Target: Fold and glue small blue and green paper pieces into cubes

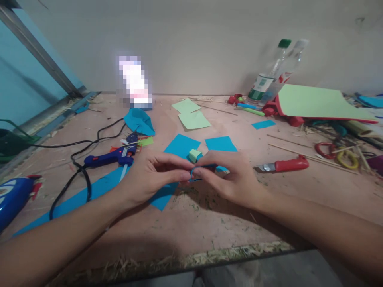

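Note:
Between the fingertips of both hands is a small piece of blue paper (196, 179), curled and mostly hidden by the fingers. My left hand (152, 171) pinches its left side with thumb and forefinger. My right hand (229, 173) grips it from the right, its thumb against the near face. Just behind the fingers sits a small folded shape of light green and blue paper (194, 155). Flat blue paper pieces (182, 145) lie beneath and around the hands, with another blue piece (221, 144) behind my right hand.
A blue glue gun (110, 157) with a black cord lies at left, a red-handled utility knife (290, 164) at right. Light green sheets (194, 119) are behind. Two bottles (263, 83) stand near the wall beside a red-edged stack (314, 101). A phone (136, 81) leans at the back.

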The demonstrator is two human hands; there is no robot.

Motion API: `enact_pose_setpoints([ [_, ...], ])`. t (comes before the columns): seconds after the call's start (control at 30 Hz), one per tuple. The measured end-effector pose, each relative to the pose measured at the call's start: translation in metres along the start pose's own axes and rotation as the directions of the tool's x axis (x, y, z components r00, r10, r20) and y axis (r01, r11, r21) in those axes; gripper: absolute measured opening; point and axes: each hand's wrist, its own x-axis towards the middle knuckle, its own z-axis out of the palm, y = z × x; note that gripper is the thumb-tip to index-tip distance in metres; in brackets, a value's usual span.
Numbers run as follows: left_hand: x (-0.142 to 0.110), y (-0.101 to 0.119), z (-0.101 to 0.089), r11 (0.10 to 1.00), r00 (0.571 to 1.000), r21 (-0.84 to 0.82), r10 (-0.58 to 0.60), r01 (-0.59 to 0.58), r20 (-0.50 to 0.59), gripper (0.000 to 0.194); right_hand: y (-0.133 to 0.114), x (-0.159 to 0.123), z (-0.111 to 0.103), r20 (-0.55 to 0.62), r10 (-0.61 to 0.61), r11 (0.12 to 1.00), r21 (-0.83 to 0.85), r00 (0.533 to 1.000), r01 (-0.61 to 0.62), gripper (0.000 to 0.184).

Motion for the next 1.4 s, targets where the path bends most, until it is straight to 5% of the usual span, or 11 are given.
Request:
enact_pose_setpoints([
  [0.4, 0.0017, 0.0022, 0.002, 0.998, 0.998, -0.047, -0.049, 0.048, -0.03, 0.005, -0.0015, 0.0025, -0.003, 0.092, 0.064, 0.996, 0.063, 0.994, -0.07, 0.012],
  [1.0, 0.001, 0.0056, 0.001, 1.0, 1.0, -0.008, -0.023, 0.023, 0.022, 0.011, -0.0015, 0.0034, -0.0024, 0.076, -0.005, 0.995, 0.101, 0.997, -0.003, 0.012],
  [1.2, 0.0012, -0.0002, -0.0001, 0.997, 0.999, -0.081, 0.005, -0.009, -0.052, 0.014, 0.0011, 0.0022, -0.0013, 0.008, 0.014, 1.0, 0.018, 1.0, -0.014, 0.01],
  [1.4, 0.0016, -0.0019, 0.0008, 0.965, 0.991, -0.225, -0.131, 0.133, 0.025, 0.011, -0.0005, 0.0028, -0.0012, 0.013, -0.002, 1.0, -0.021, 1.0, 0.003, 0.011],
])
